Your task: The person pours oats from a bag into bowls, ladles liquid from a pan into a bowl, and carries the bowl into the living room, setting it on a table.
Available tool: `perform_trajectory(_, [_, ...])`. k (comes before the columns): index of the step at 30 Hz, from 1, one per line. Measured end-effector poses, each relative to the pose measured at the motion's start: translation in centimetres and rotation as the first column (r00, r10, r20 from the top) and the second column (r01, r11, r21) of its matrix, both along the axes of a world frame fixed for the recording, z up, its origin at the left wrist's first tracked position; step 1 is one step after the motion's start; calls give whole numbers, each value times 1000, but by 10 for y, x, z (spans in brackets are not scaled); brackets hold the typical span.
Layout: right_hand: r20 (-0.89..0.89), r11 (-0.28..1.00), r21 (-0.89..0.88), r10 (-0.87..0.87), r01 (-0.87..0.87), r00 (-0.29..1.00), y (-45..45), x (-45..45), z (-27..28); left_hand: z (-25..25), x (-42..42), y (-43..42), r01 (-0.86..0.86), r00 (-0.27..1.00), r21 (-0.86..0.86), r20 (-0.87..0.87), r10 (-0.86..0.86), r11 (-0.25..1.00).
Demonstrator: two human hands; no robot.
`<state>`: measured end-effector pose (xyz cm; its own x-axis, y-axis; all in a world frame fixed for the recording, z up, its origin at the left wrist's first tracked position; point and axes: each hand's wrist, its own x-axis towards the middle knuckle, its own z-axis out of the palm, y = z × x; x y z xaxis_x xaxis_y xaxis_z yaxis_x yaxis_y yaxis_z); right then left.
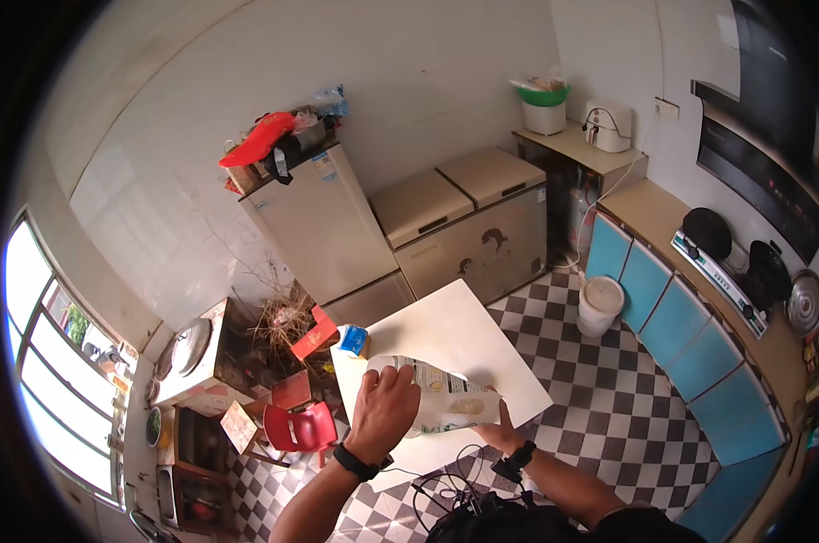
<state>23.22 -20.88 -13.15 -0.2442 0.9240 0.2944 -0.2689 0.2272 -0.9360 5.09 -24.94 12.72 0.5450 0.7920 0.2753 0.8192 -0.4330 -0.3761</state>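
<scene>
My left hand (pixel 387 409) is closed on one end of a large whitish container with printed labelling (pixel 455 394). Whether that container is a bag or a plastic jug I cannot tell. My right hand (pixel 500 433) grips its other end, with the thumb along the side and the other fingers mostly hidden beneath. The container lies tilted over the white table (pixel 446 326). On the table's left corner, beyond my left hand, sits a small blue packet (pixel 353 340).
A red chair (pixel 301 427) stands left of the table, near a bundle of dry twigs (pixel 283 317). Behind are a fridge (pixel 319 226) and a chest freezer (pixel 473 240). A white lidded bucket (pixel 600 305) stands on the checkered floor before blue cabinets (pixel 681 321). Black cables (pixel 450 489) hang near my body.
</scene>
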Motion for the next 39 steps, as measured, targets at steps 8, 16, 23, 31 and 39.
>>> perform_trajectory(8, [-51, 965, -228, 117, -126, 992, 3, 23, 1, 1, -12, 3, -81, 863, -49, 496, 95, 995])
perform_trajectory(16, [-170, 934, -307, 135, -182, 976, 0, 42, 16, -31, -62, -11, -174, 390, -101, 906, 163, 980])
perform_trajectory(23, [-51, 910, -389, 138, -147, 989, -5, 41, 18, -187, -73, -26, 257, -72, -488, 851, 520, 834])
perform_trajectory(31, [225, 908, -419, 117, -12, 967, -26, 26, 21, -248, -41, -19, 629, -412, -269, 680, 606, 729])
perform_trajectory(39, [397, 857, -500, 100, 123, 912, -8, 55, 18, -282, -14, 8, 726, -525, -194, 463, 714, 660])
